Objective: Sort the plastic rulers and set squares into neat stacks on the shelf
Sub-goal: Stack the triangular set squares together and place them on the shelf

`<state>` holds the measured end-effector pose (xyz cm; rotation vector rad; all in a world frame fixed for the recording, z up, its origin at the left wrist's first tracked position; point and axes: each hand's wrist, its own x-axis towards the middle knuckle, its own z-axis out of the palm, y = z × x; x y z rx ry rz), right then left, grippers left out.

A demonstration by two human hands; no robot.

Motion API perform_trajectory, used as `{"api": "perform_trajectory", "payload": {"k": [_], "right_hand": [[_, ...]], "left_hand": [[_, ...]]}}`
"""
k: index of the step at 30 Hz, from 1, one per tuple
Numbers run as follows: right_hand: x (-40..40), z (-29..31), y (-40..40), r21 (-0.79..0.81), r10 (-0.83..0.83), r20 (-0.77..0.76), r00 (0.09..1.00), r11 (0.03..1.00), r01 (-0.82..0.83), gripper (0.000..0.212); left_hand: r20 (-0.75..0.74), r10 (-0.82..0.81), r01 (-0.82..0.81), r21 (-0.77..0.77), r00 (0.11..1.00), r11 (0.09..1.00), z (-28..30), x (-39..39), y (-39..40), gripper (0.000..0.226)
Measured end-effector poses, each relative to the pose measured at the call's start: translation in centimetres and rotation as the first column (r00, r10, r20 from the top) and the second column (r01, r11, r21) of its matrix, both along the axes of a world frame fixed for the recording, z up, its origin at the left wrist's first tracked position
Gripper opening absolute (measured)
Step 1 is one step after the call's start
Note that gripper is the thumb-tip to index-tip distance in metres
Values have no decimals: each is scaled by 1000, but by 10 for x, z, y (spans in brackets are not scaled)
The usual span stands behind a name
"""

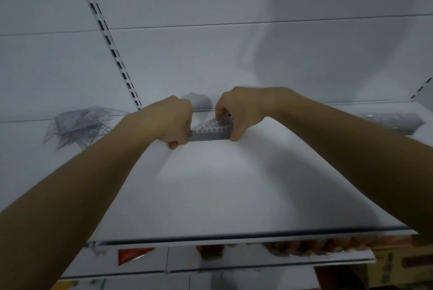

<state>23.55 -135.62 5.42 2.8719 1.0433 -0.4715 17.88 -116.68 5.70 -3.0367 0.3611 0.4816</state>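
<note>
A small stack of clear set squares (210, 129) stood on edge near the back of the white shelf (234, 184), its long printed edge down on the shelf surface and its sloping edge rising toward the right. The left hand (174, 123) gripped the stack's left end with fingers curled round it, and the right hand (236, 115) pinched the taller right end, thumb and fingers closed on the plastic. Both hands seemed to be squaring the pieces against the shelf so that their edges lined up.

The pieces looked thin, light and stiff, and smooth enough to slide over one another, so a grip at both ends with the edges pressed together would probably keep them from fanning out; squeezed hard in the middle, such plastic might flex or crack.

Well to the left, by the back panel, lay a loose jumbled pile of clear rulers and squares (79, 125), not yet sorted. Far to the right, a neat row of stacked rulers (393, 122) lay along the back of the shelf.
</note>
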Motion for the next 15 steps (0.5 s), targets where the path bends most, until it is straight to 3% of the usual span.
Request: {"api": "perform_trajectory", "payload": {"k": [5, 15], "right_hand": [[-3, -3, 0, -1, -18, 25, 1000, 1000, 18, 44], [-4, 1, -1, -22, -14, -42, 999, 1000, 13, 49]], "left_hand": [[-11, 40, -40, 16, 999, 999, -3, 0, -2, 16], [-33, 66, -62, 101, 997, 993, 0, -1, -9, 16]]}}
